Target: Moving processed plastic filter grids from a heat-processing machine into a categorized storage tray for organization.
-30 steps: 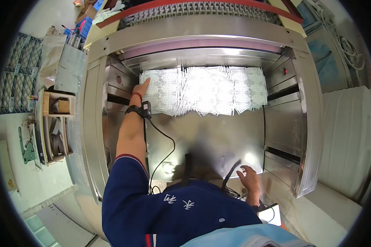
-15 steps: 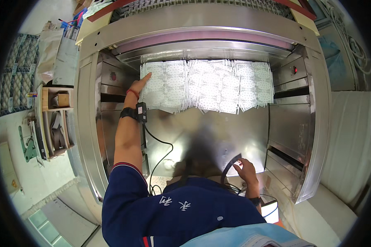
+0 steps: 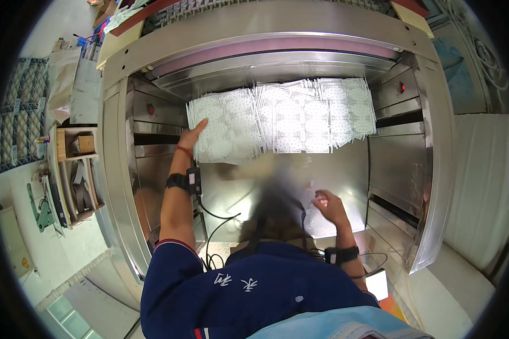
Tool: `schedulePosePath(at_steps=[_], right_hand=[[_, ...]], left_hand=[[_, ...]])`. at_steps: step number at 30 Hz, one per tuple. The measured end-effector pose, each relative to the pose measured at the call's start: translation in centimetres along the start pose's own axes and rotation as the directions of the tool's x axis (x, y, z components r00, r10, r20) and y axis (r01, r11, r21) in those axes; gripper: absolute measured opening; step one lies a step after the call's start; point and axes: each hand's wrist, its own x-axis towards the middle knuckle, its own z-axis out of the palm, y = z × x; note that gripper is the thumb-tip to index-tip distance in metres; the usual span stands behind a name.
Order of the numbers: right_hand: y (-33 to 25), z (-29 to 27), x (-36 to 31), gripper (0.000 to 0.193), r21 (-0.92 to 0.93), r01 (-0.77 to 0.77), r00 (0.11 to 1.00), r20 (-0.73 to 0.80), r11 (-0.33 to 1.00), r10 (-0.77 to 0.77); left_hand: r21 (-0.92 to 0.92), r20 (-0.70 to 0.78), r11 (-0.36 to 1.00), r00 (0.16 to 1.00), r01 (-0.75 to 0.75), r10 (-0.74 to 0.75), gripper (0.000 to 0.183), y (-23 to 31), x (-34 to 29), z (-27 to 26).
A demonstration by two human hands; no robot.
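Our left hand point(image 3: 193, 134) flat, open, fingers pressing white patterned sheets point(image 3: 283, 118) lying across steel machine bed point(image 3: 345, 169). Right hand point(image 3: 329, 205) loosely curled, empty, resting on bed below. We judge: keep palm flat, square edges evenly, avoid creasing.

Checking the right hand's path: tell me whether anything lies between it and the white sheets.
Nothing visible does. The right hand hovers over bare steel plate, apart from the sheets above it. The left hand already rests on their left end.
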Motion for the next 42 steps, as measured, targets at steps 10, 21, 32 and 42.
schedulePosePath(at_steps=[10, 21, 32, 42], right_hand=[[-4.6, 3.0, 11.6, 0.060, 0.971, -0.206, 0.976, 0.195, 0.125, 0.093], [-6.2, 3.0, 12.9, 0.056, 0.968, -0.250, 0.938, 0.246, -0.014, 0.245], [-5.6, 2.0, 14.3, 0.051, 0.932, -0.260, 0.939, 0.183, 0.254, 0.291], [-5.8, 1.5, 15.1, 0.052, 0.908, -0.270, 0.939, 0.174, 0.321, 0.297]], left_hand=[[-0.331, -0.039, 0.941, 0.998, -0.064, 0.055, 0.068, -9.5, -3.5, 2.8], [-0.315, -0.087, 0.948, 0.993, 0.049, -0.080, 0.069, -12.2, -6.6, 3.0], [-0.255, 0.029, 0.967, 1.000, 0.016, -0.009, 0.067, -10.8, -4.4, 0.5], [-0.363, 0.074, 0.931, 0.997, 0.036, -0.010, 0.065, -11.2, -3.6, 0.5]])
